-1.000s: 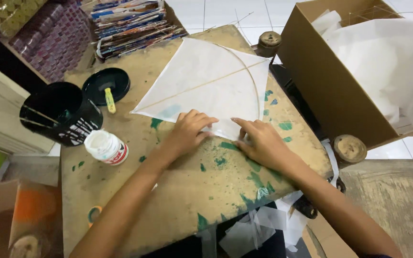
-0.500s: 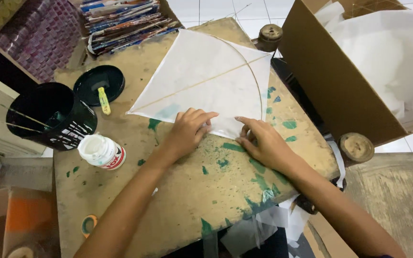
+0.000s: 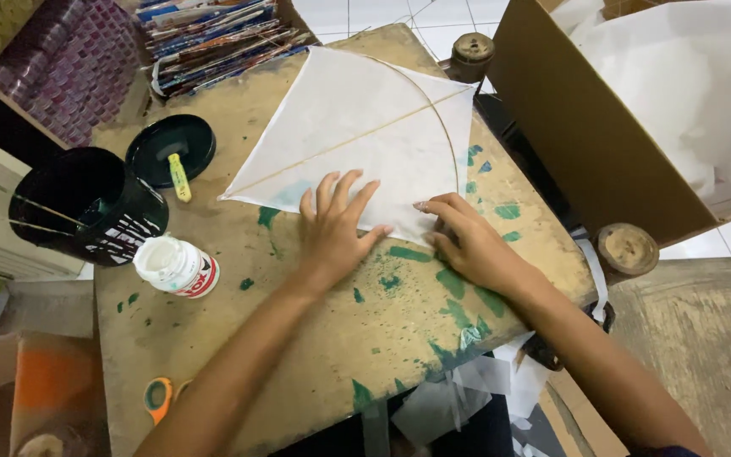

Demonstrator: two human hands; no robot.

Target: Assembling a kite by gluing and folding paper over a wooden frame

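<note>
The left hand (image 3: 333,230) lies flat with the fingers spread – its grip is open, it only presses down on the near edge of the white paper kite (image 3: 357,140). The right hand (image 3: 467,241) is just beside it, fingers bent and the tips pushing on the kite's near corner; this grip is also not closed around anything. The kite is a diamond shape with thin sticks, one straight and one curved, and it lies on the far half of the surface (image 3: 298,355), reaching toward the far right corner.

The surface is brown board with green paint stains. Near its left edge stands a white glue bottle (image 3: 175,267), and beside it – further back – a black bucket (image 3: 86,207) with thin sticks inside and a round black lid (image 3: 171,148) with a yellow tool on it. A stack of coloured papers (image 3: 213,38) is at the far edge. A big cardboard box (image 3: 602,118) with white paper stands past the right edge.
</note>
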